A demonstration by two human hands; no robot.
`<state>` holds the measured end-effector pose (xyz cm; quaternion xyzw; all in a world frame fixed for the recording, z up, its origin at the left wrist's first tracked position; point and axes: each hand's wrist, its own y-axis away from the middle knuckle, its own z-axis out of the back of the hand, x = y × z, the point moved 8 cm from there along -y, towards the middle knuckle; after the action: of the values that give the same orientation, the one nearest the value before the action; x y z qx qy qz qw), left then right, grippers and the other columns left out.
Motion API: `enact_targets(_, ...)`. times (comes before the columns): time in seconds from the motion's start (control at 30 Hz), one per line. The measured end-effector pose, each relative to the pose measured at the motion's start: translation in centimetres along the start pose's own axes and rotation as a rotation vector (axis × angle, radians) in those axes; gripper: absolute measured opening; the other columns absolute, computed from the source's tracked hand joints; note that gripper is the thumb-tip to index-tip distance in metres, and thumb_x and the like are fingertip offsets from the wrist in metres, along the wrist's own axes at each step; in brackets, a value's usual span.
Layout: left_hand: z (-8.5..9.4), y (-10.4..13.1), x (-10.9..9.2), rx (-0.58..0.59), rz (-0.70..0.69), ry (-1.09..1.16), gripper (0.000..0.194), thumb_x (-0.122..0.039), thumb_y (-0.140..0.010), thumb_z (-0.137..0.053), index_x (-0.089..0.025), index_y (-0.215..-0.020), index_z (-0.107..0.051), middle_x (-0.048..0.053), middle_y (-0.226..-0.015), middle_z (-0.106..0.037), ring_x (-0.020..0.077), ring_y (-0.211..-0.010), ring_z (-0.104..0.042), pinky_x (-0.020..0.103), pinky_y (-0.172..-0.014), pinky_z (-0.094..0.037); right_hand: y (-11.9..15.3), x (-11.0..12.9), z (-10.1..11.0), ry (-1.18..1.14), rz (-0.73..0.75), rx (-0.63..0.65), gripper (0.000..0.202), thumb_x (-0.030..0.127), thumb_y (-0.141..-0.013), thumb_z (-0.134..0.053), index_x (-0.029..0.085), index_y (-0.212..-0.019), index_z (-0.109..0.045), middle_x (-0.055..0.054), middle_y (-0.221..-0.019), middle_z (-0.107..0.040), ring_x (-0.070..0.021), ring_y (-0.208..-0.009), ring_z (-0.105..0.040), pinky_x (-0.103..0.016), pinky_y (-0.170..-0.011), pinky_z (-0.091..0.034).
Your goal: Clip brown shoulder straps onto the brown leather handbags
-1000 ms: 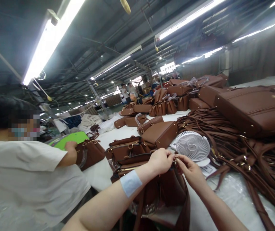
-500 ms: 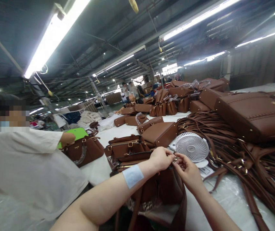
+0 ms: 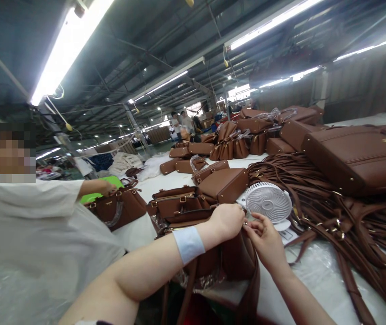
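Note:
Directly before me stands a brown leather handbag, its body partly covered by my arms, with clear plastic wrap near its base. My left hand is curled closed at the bag's upper right end; what its fingers grip is hidden. Close beside it, my right hand pinches a small shiny metal fitting between thumb and fingertip, its other fingers loosely bent. A long brown strap hangs down at the bag's right side. Just beyond my hands sits a white fan.
Another open brown handbag stands behind mine. Many brown straps lie heaped on the right, with a large bag over them. At left, a co-worker in a white shirt reaches to a bag beside a green sheet.
My left hand has turned so its back hides its fingers more. My right hand stays near it, still pinching. The co-worker's hand has come to the top of the left bag.

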<state>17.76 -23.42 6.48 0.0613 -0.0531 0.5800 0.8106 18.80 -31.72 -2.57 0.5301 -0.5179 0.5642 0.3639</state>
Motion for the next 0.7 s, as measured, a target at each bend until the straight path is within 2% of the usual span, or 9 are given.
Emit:
enact_targets(0.2, -0.1, 0.2, -0.7, 0.029, -0.212, -0.102, 0.027, -0.025, -0.093, -0.048, -0.015, -0.081, -0.070, 0.007, -0.083, -0.064, 0.0191, -0.075, -0.066, 0.028, -0.066, -0.052, -0.4, -2.4, 0.0, -0.233, -0.142, 0.014, 0.060, 0.055, -0.065, -0.077, 0.021, -0.104, -0.047, -0.002, -0.075, -0.068, -0.0207, -0.069, -0.067, -0.036, -0.068, -0.057)
enact_targets(0.27, 0.7, 0.8, -0.2, 0.034, -0.194, -0.055, 0.030, -0.029, -0.095, -0.045, -0.015, -0.085, -0.070, 0.007, -0.087, -0.065, 0.0198, -0.080, -0.066, 0.029, -0.070, -0.053, -0.5, -2.7, 0.1, -0.255, -0.160, 0.048, 0.059, 0.056, -0.064, -0.078, 0.020, -0.101, -0.048, -0.001, -0.072, -0.067, -0.0202, -0.065, -0.067, -0.036, -0.066, -0.057)
enact_targets(0.33, 2.3, 2.2, 0.8, -0.031, -0.125, 0.076, 0.027, -0.034, -0.094, -0.049, -0.015, -0.101, -0.067, 0.008, -0.096, -0.066, 0.0211, -0.087, -0.066, 0.031, -0.076, -0.054, -0.7, -2.2, 0.4, -0.173, -0.124, 0.092, 0.055, 0.057, -0.067, -0.075, 0.019, -0.101, -0.052, -0.003, -0.077, -0.067, -0.0217, -0.072, -0.067, -0.037, -0.069, -0.058)
enact_targets(0.4, 4.5, 4.9, 2.3, -0.210, -0.026, 0.294, 0.036, -0.035, -0.090, -0.055, -0.016, -0.120, -0.058, 0.008, -0.104, -0.065, 0.0195, -0.087, -0.065, 0.031, -0.080, -0.054, -1.2, -1.2, 0.8, -0.005, -0.064, 0.145, 0.051, 0.057, -0.072, -0.070, 0.018, -0.103, -0.058, -0.009, -0.093, -0.069, -0.0248, -0.088, -0.067, -0.040, -0.079, -0.057)
enact_targets(0.47, 6.5, 9.1, 4.3, -0.513, 0.094, 0.522, 0.040, -0.033, -0.091, -0.054, -0.017, -0.128, -0.051, 0.008, -0.107, -0.064, 0.0167, -0.087, -0.064, 0.029, -0.081, -0.054, -1.9, 0.2, 0.7, 0.184, 0.007, 0.230, 0.047, 0.056, -0.076, -0.066, 0.019, -0.106, -0.063, -0.012, -0.110, -0.067, -0.0278, -0.104, -0.063, -0.044, -0.091, -0.052)
enact_targets(0.53, 7.1, 14.6, 6.3, -0.863, 0.225, 0.677, 0.033, -0.030, -0.095, -0.046, -0.019, -0.126, -0.051, 0.008, -0.109, -0.063, 0.0160, -0.090, -0.063, 0.029, -0.082, -0.054, -3.0, 1.2, -0.4, 0.315, 0.045, 0.359, 0.049, 0.055, -0.073, -0.068, 0.020, -0.109, -0.066, -0.012, -0.118, -0.065, -0.0302, -0.111, -0.059, -0.047, -0.099, -0.046)
enact_targets(0.6, 5.6, 20.0, 7.7, -1.112, 0.363, 0.753, 0.031, -0.030, -0.098, -0.039, -0.020, -0.125, -0.051, 0.009, -0.112, -0.061, 0.0173, -0.094, -0.062, 0.030, -0.082, -0.054, -4.3, 1.8, -2.0, 0.340, 0.028, 0.495, 0.054, 0.055, -0.071, -0.070, 0.021, -0.113, -0.066, -0.011, -0.119, -0.066, -0.0309, -0.113, -0.058, -0.048, -0.102, -0.043)
enact_targets(0.63, 4.2, 22.3, 8.3, -1.170, 0.433, 0.771, 0.032, -0.030, -0.098, -0.038, -0.020, -0.125, -0.052, 0.010, -0.112, -0.061, 0.0176, -0.094, -0.062, 0.031, -0.080, -0.055, -4.9, 1.9, -3.0, 0.326, 0.000, 0.557, 0.055, 0.056, -0.071, -0.069, 0.021, -0.114, -0.066, -0.010, -0.119, -0.067, -0.0305, -0.114, -0.058, -0.047, -0.103, -0.042)
enact_targets(0.7, 1.0, 26.1, 9.4, -1.188, 0.593, 0.773, 0.032, -0.033, -0.098, -0.039, -0.019, -0.123, -0.054, 0.009, -0.112, -0.062, 0.0178, -0.091, -0.062, 0.030, -0.077, -0.055, -5.9, 1.6, -5.1, 0.295, -0.076, 0.685, 0.051, 0.057, -0.073, -0.066, 0.020, -0.109, -0.069, -0.009, -0.114, -0.069, -0.0293, -0.111, -0.060, -0.045, -0.102, -0.043)
